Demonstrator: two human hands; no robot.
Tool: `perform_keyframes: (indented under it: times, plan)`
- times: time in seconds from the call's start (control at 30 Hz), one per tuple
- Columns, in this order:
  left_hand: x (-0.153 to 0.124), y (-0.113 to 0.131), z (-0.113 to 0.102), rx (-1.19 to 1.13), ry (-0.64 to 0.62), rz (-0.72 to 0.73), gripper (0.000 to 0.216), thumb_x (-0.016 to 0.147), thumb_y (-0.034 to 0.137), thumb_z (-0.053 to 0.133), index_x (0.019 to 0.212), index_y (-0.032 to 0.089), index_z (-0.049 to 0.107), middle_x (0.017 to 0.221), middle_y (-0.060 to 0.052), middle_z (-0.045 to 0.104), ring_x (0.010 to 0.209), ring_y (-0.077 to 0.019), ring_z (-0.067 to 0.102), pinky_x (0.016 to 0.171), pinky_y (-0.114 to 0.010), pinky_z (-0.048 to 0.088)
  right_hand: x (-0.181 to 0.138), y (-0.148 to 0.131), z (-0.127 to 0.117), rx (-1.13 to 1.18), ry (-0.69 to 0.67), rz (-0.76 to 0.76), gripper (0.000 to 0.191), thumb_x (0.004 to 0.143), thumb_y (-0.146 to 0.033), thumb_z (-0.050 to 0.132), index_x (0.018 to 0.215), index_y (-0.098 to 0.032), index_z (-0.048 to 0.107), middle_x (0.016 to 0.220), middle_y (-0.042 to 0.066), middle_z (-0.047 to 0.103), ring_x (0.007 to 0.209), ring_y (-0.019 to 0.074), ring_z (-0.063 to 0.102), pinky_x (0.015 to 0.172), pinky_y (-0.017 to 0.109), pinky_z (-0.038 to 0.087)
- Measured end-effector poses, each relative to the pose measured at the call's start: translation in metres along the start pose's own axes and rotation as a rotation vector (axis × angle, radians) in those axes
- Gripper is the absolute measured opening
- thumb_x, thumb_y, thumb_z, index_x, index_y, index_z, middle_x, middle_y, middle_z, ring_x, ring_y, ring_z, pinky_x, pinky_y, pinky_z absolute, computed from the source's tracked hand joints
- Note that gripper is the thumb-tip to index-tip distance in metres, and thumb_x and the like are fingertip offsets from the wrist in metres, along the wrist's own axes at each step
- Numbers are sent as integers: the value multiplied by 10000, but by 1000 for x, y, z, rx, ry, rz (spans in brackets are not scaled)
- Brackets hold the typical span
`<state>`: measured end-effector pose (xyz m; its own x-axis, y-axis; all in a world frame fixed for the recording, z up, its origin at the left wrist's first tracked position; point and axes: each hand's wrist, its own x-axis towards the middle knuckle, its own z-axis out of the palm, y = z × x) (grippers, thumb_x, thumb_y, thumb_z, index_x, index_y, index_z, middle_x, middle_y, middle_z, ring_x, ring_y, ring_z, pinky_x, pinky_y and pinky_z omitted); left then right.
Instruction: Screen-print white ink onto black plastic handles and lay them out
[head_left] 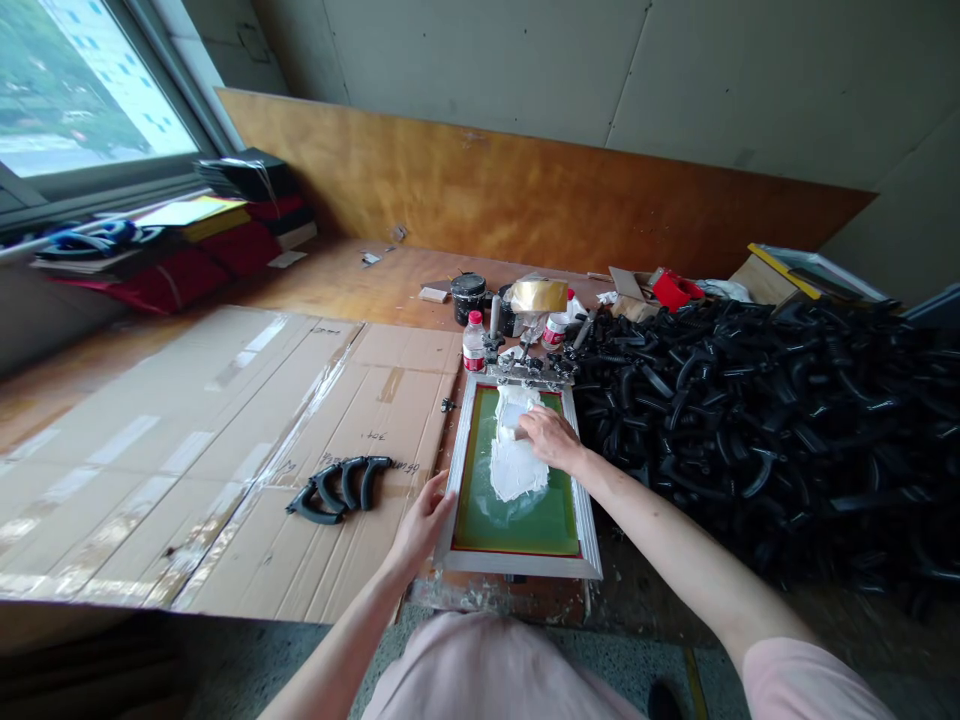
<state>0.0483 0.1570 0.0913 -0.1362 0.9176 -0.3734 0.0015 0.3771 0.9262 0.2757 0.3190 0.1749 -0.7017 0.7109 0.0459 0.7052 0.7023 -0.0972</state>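
Observation:
A silk-screen printing frame (590, 540) with a silver metal rim and green mesh lies in front of me. Thick white ink (517, 470) is spread over the middle of the mesh. My right hand (551, 438) is closed on a small pale scraper (519, 428), pressed to the ink near the frame's upper half. My left hand (426, 515) grips the frame's left edge, its fingertips partly hidden there. Metal hinge clamps (531, 372) hold the frame's far end. Several curved black plastic handles (341, 487) lie in a row on cardboard, left of my left hand.
A big heap of black plastic handles (697, 420) borders the frame on the right. Behind the clamps stand a red-capped bottle (474, 342), a black ink tub (469, 298) and a tape roll (538, 295). Flattened cardboard (172, 430) covers the table's left side.

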Motion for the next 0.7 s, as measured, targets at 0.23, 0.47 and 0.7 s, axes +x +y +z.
perform_keyframes:
  times: [0.23, 0.47, 0.7]
  plan:
    - [-3, 4, 1, -31, 5, 18, 662, 790, 584, 565, 1304, 180, 465, 782, -10, 634, 744, -205, 634, 655, -288, 487, -8, 11, -11, 110, -38, -69, 16, 811, -194, 628, 800, -204, 623, 811, 30, 622, 772, 187, 562, 657, 273, 420]
    - [-3, 4, 2, -57, 34, 11, 665, 763, 593, 594, 1271, 179, 485, 757, -1, 637, 680, -182, 628, 601, -266, 482, -12, -4, 18, -17, 161, -21, 244, 809, 17, 449, 832, -164, 612, 845, 70, 624, 870, 207, 536, 737, 300, 440]
    - [-16, 34, 2, -95, -1, -27, 745, 724, 599, 630, 1307, 168, 457, 813, -33, 674, 721, -202, 645, 607, -272, 487, 8, 13, -10, 177, 143, 36, 264, 827, -201, 650, 1090, -221, 634, 951, 47, 664, 888, 197, 588, 730, 285, 459]
